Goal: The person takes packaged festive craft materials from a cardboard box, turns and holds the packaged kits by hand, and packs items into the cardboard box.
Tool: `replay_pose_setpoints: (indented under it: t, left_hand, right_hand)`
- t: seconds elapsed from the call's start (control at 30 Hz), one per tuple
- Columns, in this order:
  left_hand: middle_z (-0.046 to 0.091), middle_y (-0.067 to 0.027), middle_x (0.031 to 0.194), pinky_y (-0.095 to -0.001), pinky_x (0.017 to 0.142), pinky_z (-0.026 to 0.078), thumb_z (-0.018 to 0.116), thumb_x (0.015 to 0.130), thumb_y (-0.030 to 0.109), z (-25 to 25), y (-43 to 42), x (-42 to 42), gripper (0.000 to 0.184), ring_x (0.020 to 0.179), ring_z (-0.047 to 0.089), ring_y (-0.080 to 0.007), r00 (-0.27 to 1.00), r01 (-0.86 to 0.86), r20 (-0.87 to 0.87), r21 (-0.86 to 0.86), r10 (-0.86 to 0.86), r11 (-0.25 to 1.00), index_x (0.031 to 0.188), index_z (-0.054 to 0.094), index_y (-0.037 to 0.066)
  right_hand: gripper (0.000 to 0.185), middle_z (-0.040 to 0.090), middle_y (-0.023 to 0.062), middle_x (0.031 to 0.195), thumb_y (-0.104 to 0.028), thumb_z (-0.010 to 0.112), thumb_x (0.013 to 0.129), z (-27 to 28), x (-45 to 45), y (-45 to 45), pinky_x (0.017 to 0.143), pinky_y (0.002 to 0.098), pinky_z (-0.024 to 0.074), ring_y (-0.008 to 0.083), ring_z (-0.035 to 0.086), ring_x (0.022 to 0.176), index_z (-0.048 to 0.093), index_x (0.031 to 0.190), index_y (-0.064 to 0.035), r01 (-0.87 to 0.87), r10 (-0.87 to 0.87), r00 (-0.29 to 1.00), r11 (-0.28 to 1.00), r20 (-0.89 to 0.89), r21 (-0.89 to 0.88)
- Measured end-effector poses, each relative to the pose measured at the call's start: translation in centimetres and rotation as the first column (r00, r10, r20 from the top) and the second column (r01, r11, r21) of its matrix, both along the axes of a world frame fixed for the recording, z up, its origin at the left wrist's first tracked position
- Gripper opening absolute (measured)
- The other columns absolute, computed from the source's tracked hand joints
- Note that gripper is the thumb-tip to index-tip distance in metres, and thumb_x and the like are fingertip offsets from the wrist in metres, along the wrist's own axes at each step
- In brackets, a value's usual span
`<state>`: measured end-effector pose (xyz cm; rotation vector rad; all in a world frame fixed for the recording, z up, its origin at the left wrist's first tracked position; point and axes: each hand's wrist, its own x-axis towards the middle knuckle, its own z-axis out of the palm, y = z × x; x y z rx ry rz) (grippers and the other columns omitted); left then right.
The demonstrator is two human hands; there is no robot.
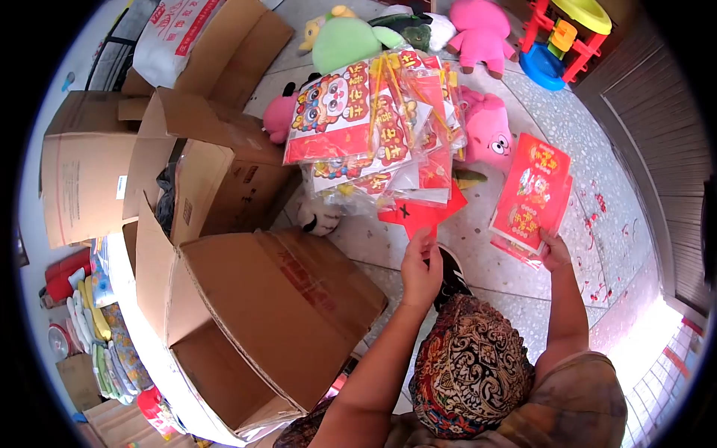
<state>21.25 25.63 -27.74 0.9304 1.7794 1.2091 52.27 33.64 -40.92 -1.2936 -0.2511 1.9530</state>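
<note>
My left hand [422, 272] is closed, with its fingertips pinched on the lower tip of a red paper piece [433, 218] bearing a small dark mark. The paper lies against the front edge of a heap of clear plastic packets [351, 112] printed with red and yellow cartoon designs. To the right, my right hand [554, 252] grips the bottom corner of a small stack of red envelopes [532, 194] with gold lettering and a cartoon figure. The envelopes are slightly fanned, and I cannot tell how many there are.
Open cardboard boxes [276, 299] crowd the left side. Plush toys lie around the heap, among them a green one [351, 46] and a pink one [489, 127]. A colourful plastic toy stand [560, 37] is at the upper right, near a grey door [661, 149]. Red scraps [594, 216] litter the floor.
</note>
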Motion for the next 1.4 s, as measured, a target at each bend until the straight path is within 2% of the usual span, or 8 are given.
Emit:
replay_pose_setpoints:
  t: [0.2, 0.33, 0.4, 0.53, 0.67, 0.83, 1.03, 1.4]
  left_hand:
    - [0.053, -0.0063, 0.092, -0.0246, 0.075, 0.042, 0.047, 0.081, 0.003, 1.7, -2.0, 0.8, 0.027, 0.085, 0.052, -0.0133, 0.984, 0.002, 0.179, -0.095, 0.015, 0.995, 0.108, 0.045, 0.003]
    - [0.055, -0.0063, 0.090, -0.0244, 0.072, 0.043, 0.047, 0.081, 0.002, 3.5, -4.0, 0.3, 0.028, 0.081, 0.053, -0.0117, 0.983, -0.017, 0.184, -0.046, 0.025, 0.999, 0.110, 0.044, 0.002]
    - [0.055, -0.0060, 0.090, -0.0238, 0.073, 0.043, 0.047, 0.082, 0.003, 5.0, -5.5, -0.4, 0.028, 0.082, 0.053, -0.0121, 0.979, -0.051, 0.195, -0.040, 0.058, 0.998, 0.109, 0.045, 0.003]
    - [0.056, -0.0071, 0.093, -0.0243, 0.075, 0.043, 0.050, 0.081, 0.001, 9.3, -9.9, -1.1, 0.027, 0.085, 0.055, -0.0126, 0.992, -0.011, 0.123, -0.084, 0.021, 0.996, 0.107, 0.046, 0.002]
    - [0.056, -0.0098, 0.091, -0.0260, 0.075, 0.044, 0.051, 0.078, -0.001, 14.3, -15.5, -1.3, 0.028, 0.084, 0.056, -0.0148, 0.996, 0.083, -0.025, -0.184, -0.089, 0.979, 0.106, 0.048, 0.001]
    - [0.056, -0.0112, 0.091, -0.0262, 0.073, 0.045, 0.051, 0.077, -0.002, 17.5, -18.6, -1.9, 0.023, 0.083, 0.057, -0.0171, 0.992, 0.111, -0.026, -0.291, -0.124, 0.950, 0.100, 0.051, -0.001]
    - [0.055, -0.0137, 0.087, -0.0277, 0.068, 0.045, 0.056, 0.070, -0.002, 15.6, -17.2, -2.7, 0.026, 0.077, 0.056, -0.0221, 0.971, 0.183, -0.131, -0.144, -0.202, 0.972, 0.096, 0.051, -0.002]
    - [0.057, -0.0136, 0.085, -0.0290, 0.069, 0.044, 0.051, 0.074, -0.004, 15.4, -17.1, -3.1, 0.019, 0.078, 0.056, -0.0255, 0.996, 0.062, -0.056, -0.136, -0.070, 0.989, 0.092, 0.055, 0.000]
  right_hand:
    - [0.036, 0.058, 0.0080, 0.096, -0.006, 0.063, 0.073, -4.1, -0.4, -0.6, 0.076, 0.0315, 0.0472, 0.0190, 0.057, 0.085, 0.049, 0.106, -0.0018, 0.091, -0.084, 0.994, 0.991, 0.077, -0.097]
    - [0.044, 0.055, 0.0087, 0.092, -0.014, 0.065, 0.070, -3.1, -0.6, 0.8, 0.074, 0.0270, 0.0437, 0.0205, 0.054, 0.078, 0.047, 0.108, -0.0007, -0.163, 0.264, 0.736, 0.963, 0.624, -0.216]
    - [0.050, 0.050, 0.0153, 0.103, -0.008, 0.066, 0.063, -0.9, -3.1, 1.4, 0.084, 0.0358, 0.0391, 0.0262, 0.048, 0.096, 0.047, 0.108, 0.0010, -0.260, -0.198, -0.204, 0.955, 0.959, 0.141]
    - [0.033, 0.050, 0.0082, 0.103, -0.004, 0.053, 0.077, 7.5, -12.5, 6.0, 0.074, 0.0271, 0.0451, 0.0196, 0.052, 0.092, 0.047, 0.109, -0.0037, -0.363, -0.300, 0.635, 0.698, 0.712, 0.618]
    - [0.037, 0.055, 0.0114, 0.099, -0.009, 0.055, 0.075, 11.1, -25.2, 9.3, 0.076, 0.0291, 0.0447, 0.0208, 0.055, 0.090, 0.047, 0.111, -0.0046, -0.504, 0.046, 0.825, 0.511, 0.564, 0.696]
    - [0.062, 0.044, 0.0161, 0.115, -0.026, 0.063, 0.068, 11.1, -36.8, 13.5, 0.089, 0.0372, 0.0363, 0.0277, 0.045, 0.106, 0.037, 0.121, -0.0067, -0.798, 0.072, 0.509, 0.413, 0.858, 0.439]
    - [0.079, 0.042, 0.0170, 0.118, -0.034, 0.066, 0.064, 15.0, -41.6, 14.1, 0.091, 0.0416, 0.0305, 0.0259, 0.043, 0.109, 0.022, 0.126, -0.0119, -0.660, 0.093, -0.108, 0.738, 0.990, -0.142]
    - [0.034, 0.058, 0.0204, 0.087, -0.020, 0.054, 0.066, 11.8, -36.9, 15.9, 0.073, 0.0381, 0.0416, 0.0290, 0.058, 0.083, 0.054, 0.094, 0.0004, -0.624, 0.027, 0.501, 0.704, 0.865, 0.339]
